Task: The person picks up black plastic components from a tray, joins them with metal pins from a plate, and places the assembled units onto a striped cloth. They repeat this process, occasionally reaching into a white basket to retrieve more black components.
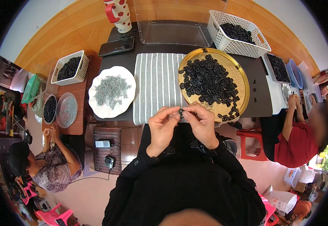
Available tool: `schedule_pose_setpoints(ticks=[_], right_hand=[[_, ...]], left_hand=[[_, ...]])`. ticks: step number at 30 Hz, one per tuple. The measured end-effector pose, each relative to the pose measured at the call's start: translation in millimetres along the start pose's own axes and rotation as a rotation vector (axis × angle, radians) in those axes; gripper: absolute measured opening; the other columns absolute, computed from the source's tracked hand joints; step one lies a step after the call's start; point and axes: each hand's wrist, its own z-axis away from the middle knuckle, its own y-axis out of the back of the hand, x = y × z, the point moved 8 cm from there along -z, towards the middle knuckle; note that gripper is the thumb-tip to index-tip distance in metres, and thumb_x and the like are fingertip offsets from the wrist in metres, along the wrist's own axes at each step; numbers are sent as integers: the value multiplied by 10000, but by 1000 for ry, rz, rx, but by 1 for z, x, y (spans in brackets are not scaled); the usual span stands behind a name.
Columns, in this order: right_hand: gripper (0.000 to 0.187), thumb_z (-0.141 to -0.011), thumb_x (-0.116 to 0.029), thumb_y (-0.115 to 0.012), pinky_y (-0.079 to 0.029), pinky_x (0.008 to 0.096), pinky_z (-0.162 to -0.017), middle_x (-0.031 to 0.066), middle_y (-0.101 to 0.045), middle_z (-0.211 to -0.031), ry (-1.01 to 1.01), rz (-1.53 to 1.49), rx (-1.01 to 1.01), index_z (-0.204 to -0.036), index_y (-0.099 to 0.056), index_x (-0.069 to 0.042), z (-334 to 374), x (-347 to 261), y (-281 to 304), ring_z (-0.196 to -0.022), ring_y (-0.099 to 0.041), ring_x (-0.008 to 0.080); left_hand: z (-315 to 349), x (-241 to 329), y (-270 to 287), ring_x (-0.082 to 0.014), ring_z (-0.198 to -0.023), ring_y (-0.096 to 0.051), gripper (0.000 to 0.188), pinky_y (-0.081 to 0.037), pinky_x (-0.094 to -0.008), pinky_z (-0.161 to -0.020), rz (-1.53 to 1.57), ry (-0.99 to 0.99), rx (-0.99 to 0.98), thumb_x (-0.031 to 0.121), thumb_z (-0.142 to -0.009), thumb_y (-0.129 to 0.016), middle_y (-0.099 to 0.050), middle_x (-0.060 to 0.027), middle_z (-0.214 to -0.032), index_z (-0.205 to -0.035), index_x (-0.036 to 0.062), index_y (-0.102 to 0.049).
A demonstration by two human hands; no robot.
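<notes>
A small black plastic piece (181,112) is pinched between the fingertips of both my hands, just past the near edge of the striped cloth. My left hand (161,128) grips it from the left with thumb and forefinger. From the right, my right hand (202,126) closes thumb and fingers on the same piece; its finer detail is partly hidden. To the right a round gold tray (245,84) bears a heap of similar black pieces. Left of the grey-and-white striped cloth (158,84), a white wavy-edged plate (100,111) holds many small grey metal-looking pieces.
Behind stand a red-dotted tumbler (119,17), a dark shallow tray (117,46), a clear box (171,35) and a white basket (224,44) of black pieces. Co-workers sit at both sides. A brown crate (100,165) with small devices is on the floor.
</notes>
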Motion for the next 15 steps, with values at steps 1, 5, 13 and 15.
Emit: schedule_pose_setpoints(ticks=[1, 5, 13, 15], right_hand=[[132, -896, 66, -591, -410, 188, -642, 4, -580, -857, 0, -1, 0, -1009, -646, 25, 0, 0, 0, -735, -510, 43], [131, -888, 78, -590, -419, 191, -661, 15, -582, -869, -11, -29, -1, -998, -646, 32, -1, -1, -1, -757, -518, 51], [155, -876, 84, -597, -462, 222, -684, 47, -605, -911, 42, 1, -79, -1015, -645, 34, -5, -7, 2, -790, -574, 94], [231, -842, 90, -636, -489, 243, -681, 69, -616, -938, 61, -7, -122, -1065, -634, 32, -5, -9, -1, -798, -603, 126]], left_hand=[[0, 1, -1, -77, -732, -545, 247, -444, -203, -606, -1, 0, 0, -84, -848, -624, -596, -25, -839, -1078, -21, -688], [0, -2, 1, -94, -728, -562, 238, -455, -214, -623, 45, 25, 15, -84, -855, -619, -596, -33, -830, -1077, -26, -686], [1, -9, 0, -113, -724, -572, 239, -471, -229, -652, 147, 67, 18, -70, -868, -623, -627, -57, -848, -1100, -35, -671], [0, -8, -1, -103, -751, -593, 241, -493, -227, -638, 189, 40, -14, -68, -871, -629, -642, -57, -877, -1101, -16, -679]])
